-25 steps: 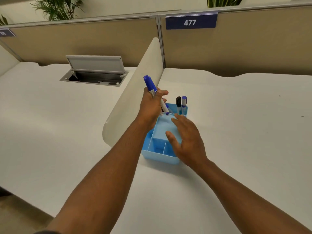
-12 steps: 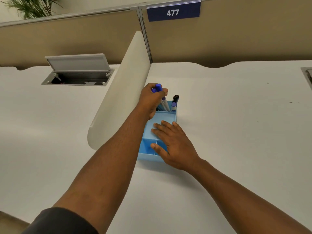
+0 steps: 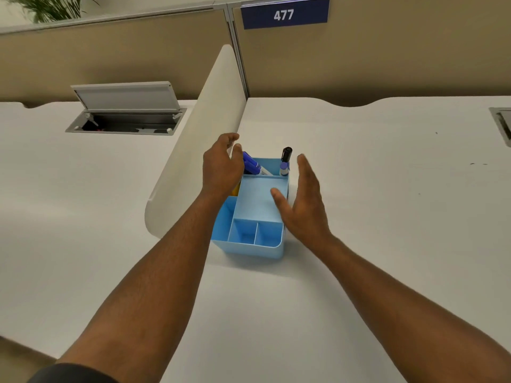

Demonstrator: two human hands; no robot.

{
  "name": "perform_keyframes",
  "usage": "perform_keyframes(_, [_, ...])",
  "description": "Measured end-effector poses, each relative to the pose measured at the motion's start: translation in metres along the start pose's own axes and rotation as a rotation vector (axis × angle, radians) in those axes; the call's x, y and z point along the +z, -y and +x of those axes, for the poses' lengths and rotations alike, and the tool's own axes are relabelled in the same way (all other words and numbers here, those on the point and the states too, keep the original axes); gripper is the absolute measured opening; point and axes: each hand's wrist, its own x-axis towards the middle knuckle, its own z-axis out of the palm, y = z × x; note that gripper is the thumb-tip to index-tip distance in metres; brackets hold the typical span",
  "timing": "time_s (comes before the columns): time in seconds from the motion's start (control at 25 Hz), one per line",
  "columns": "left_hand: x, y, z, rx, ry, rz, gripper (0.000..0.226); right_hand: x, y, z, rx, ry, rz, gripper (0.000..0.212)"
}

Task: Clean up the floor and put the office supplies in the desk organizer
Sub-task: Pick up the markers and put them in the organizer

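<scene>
A light blue desk organizer [image 3: 250, 248] with several compartments stands on the white desk. Blue-capped markers [image 3: 253, 167] lean in its far left slot, and a black-capped marker [image 3: 286, 154] with a smaller blue-capped one stands in the far right slot. A bit of yellow shows at the organizer's left side, mostly hidden by my wrist. My left hand [image 3: 221, 168] hovers over the organizer's far left part, fingers apart and empty. My right hand [image 3: 302, 201] is held open beside the organizer's right wall, thumb over the middle compartment.
A white curved divider panel [image 3: 199, 150] rises just left of the organizer. An open cable hatch [image 3: 124, 117] sits in the desk at the left, another hatch [image 3: 503, 124] at the right edge. Beige partition walls with a "477" sign [image 3: 284, 13] close the back.
My left hand lowered the blue markers into the far left slot and let go. My right hand lifted off the organizer's top and moved to its right side.
</scene>
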Motion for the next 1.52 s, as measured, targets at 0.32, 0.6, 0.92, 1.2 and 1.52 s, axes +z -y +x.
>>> perform_keyframes(0.32, [0.007,0.019,-0.012,0.062,0.243,0.083,0.048,0.013,0.015,0.075,-0.142,0.278,-0.200,0.044])
perform_keyframes(0.6, [0.009,0.023,-0.007,0.078,0.307,0.136,0.049,0.028,0.023,0.089,-0.184,0.328,-0.406,0.056])
perform_keyframes(0.92, [-0.022,0.022,-0.054,0.151,0.260,0.190,0.053,0.007,0.005,0.027,-0.093,0.165,-0.302,0.067])
perform_keyframes(1.2, [-0.047,0.025,-0.125,0.178,0.232,0.223,0.059,-0.012,0.025,-0.048,-0.146,0.224,-0.460,0.076])
perform_keyframes(1.52, [-0.092,0.036,-0.233,0.272,0.294,0.335,0.069,-0.031,0.055,-0.180,-0.001,0.150,-0.566,0.084])
